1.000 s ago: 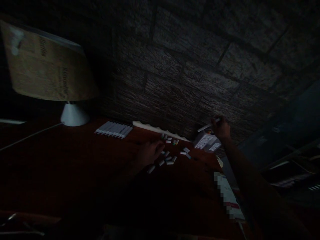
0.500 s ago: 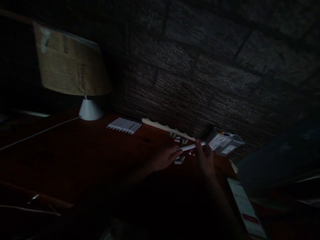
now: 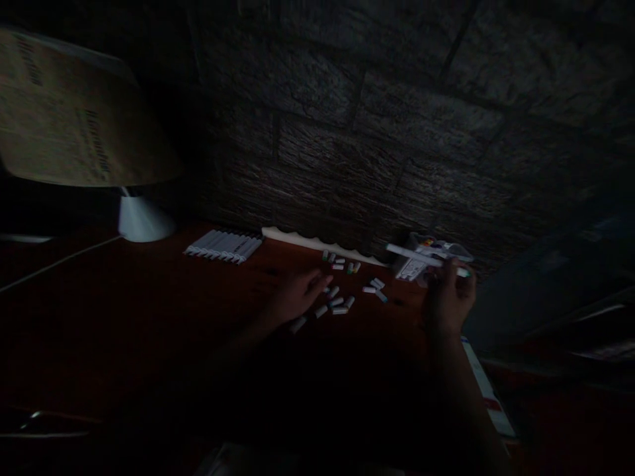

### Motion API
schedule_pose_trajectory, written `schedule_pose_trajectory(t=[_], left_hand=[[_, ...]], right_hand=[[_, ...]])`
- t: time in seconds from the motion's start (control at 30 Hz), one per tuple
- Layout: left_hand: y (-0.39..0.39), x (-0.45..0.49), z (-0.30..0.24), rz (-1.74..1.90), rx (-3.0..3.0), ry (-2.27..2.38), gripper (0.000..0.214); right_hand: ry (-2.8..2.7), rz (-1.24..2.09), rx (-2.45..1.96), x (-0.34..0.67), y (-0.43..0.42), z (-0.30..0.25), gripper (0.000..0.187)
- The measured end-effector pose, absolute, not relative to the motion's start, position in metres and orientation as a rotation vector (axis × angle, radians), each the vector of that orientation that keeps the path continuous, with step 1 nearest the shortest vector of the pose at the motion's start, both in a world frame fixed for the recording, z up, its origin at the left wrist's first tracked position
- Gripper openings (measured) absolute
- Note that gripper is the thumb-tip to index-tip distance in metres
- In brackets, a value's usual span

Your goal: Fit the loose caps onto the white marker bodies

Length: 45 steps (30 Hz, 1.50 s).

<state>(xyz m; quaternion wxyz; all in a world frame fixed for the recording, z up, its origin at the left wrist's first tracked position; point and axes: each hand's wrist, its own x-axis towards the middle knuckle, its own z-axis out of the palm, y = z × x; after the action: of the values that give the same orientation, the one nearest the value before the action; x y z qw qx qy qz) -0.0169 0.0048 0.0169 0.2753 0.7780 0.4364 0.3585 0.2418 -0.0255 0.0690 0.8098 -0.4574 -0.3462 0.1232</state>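
Observation:
My right hand (image 3: 454, 301) grips a white marker (image 3: 414, 254) near its green-tipped end, raised in front of a clear plastic box (image 3: 409, 268). The marker's other end points left toward the wall. Low over the table, my left hand (image 3: 296, 295) holds nothing visible; its thumb and forefinger are stretched apart beside scattered short marker caps (image 3: 340, 310). More caps (image 3: 338, 266) lie near the wall, and a small cluster (image 3: 378, 283) sits between the hands. Dim light hides much of both palms.
A neat row of white markers (image 3: 225, 245) lies at the back left, beside a lamp (image 3: 143, 218) with a printed shade. A pale wavy-edged strip (image 3: 317, 244) runs along the brick wall. At right lies a flat device with a lit screen (image 3: 489, 390).
My left hand has let go of the marker and moved left. My right hand has carried the marker right, in front of the clear box. The view has shifted right.

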Motion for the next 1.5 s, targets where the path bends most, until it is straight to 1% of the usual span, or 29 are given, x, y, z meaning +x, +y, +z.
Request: schedule_pose_trajectory(t=[0.1, 0.2, 0.27, 0.33, 0.4, 0.53, 0.6, 0.67, 0.77, 0.83, 0.93, 1.03, 1.1, 1.23, 1.37, 1.43, 1.5], left_hand=[[0.013, -0.028, 0.018, 0.966, 2.272, 1.279, 0.039], [0.015, -0.032, 0.020, 0.891, 2.365, 1.282, 0.040], [0.014, -0.032, 0.020, 0.845, 2.394, 1.293, 0.042], [0.014, -0.031, 0.020, 0.803, 2.404, 1.341, 0.044], [0.015, -0.032, 0.019, 0.770, 2.396, 1.445, 0.044], [0.023, -0.044, 0.018, 0.794, 2.306, 1.802, 0.036], [0.029, -0.055, 0.018, 0.813, 2.281, 1.954, 0.036], [0.036, -0.069, 0.016, 0.764, 2.229, 2.132, 0.040], [0.046, -0.087, 0.011, 0.608, 2.120, 2.312, 0.039], [0.051, -0.095, 0.008, 0.540, 2.089, 2.350, 0.035], [0.055, -0.100, 0.008, 0.480, 2.094, 2.355, 0.033], [0.055, -0.095, 0.011, 0.423, 2.161, 2.240, 0.033], [0.052, -0.087, 0.013, 0.391, 2.249, 2.082, 0.028], [0.042, -0.061, 0.012, 0.312, 2.377, 1.763, 0.021], [0.033, -0.043, 0.010, 0.483, 2.296, 1.552, 0.018], [0.033, -0.041, 0.010, 0.656, 2.073, 1.511, 0.023], [0.034, -0.041, 0.014, 0.856, 1.719, 1.417, 0.032]], right_hand=[[-0.793, -0.022, -1.053, 0.282, -0.019, 0.099, 0.032], [-1.041, -0.330, -1.380, 0.314, -0.002, 0.125, 0.029], [-1.138, -0.339, -1.512, 0.326, 0.015, 0.136, 0.027], [-1.328, -0.320, -1.776, 0.331, 0.032, 0.142, 0.029], [-1.434, -0.298, -1.872, 0.328, 0.046, 0.141, 0.032], [-1.464, -0.393, -1.737, 0.295, 0.046, 0.118, 0.037], [-1.455, -0.516, -1.536, 0.268, 0.030, 0.092, 0.034], [-1.453, -0.430, -1.417, 0.239, 0.008, 0.060, 0.031], [-1.632, -0.172, -1.386, 0.207, -0.022, 0.018, 0.024], [-1.727, -0.045, -1.367, 0.196, -0.033, 0.006, 0.024], [-1.750, 0.061, -1.382, 0.192, -0.036, 0.006, 0.027], [-1.852, 0.215, -1.391, 0.192, -0.032, 0.011, 0.025], [-2.004, 0.334, -1.348, 0.191, -0.032, 0.011, 0.022], [-2.182, 0.383, -1.259, 0.192, -0.033, 0.010, 0.016], [-2.289, 0.322, -1.273, 0.197, -0.033, 0.009, 0.020], [-2.282, 0.333, -1.254, 0.198, -0.034, 0.007, 0.021], [-2.260, 0.353, -1.240, 0.198, -0.034, 0.005, 0.019]])
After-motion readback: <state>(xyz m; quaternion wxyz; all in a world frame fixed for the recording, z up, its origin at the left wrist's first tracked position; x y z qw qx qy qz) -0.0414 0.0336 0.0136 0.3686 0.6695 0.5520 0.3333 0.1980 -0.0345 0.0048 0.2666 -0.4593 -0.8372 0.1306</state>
